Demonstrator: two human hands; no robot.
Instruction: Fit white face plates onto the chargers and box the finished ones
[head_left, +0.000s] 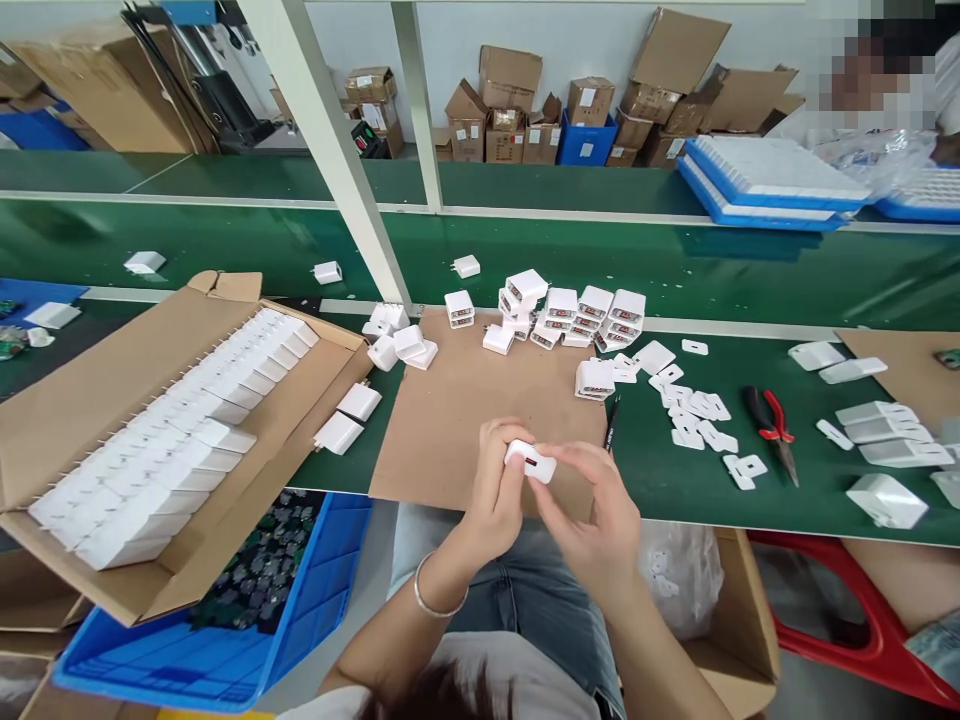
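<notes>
Over the front of the brown cardboard sheet [465, 400], my left hand [496, 490] is closed around a small white USB charger [534, 463]. Its flat end with a dark, reddish slot faces up toward me. The thumb and finger of my right hand [592, 500] pinch the right edge of that end; whether they hold a separate cover plate cannot be told. Beyond my hands, white charger housings [592, 305] are stacked with their open ends toward me. Loose white slotted cover plates [686, 405] are scattered to the right, and a black pen-like tool [612, 424] lies at the sheet's edge.
A cardboard box [161, 590] with rows of chargers is at left, above a blue crate [292, 610] of circuit boards. Red-handled pliers [776, 430] and more housings [889, 500] lie right. A slanted white post [330, 150] rises behind the bench. Another person sits at far right.
</notes>
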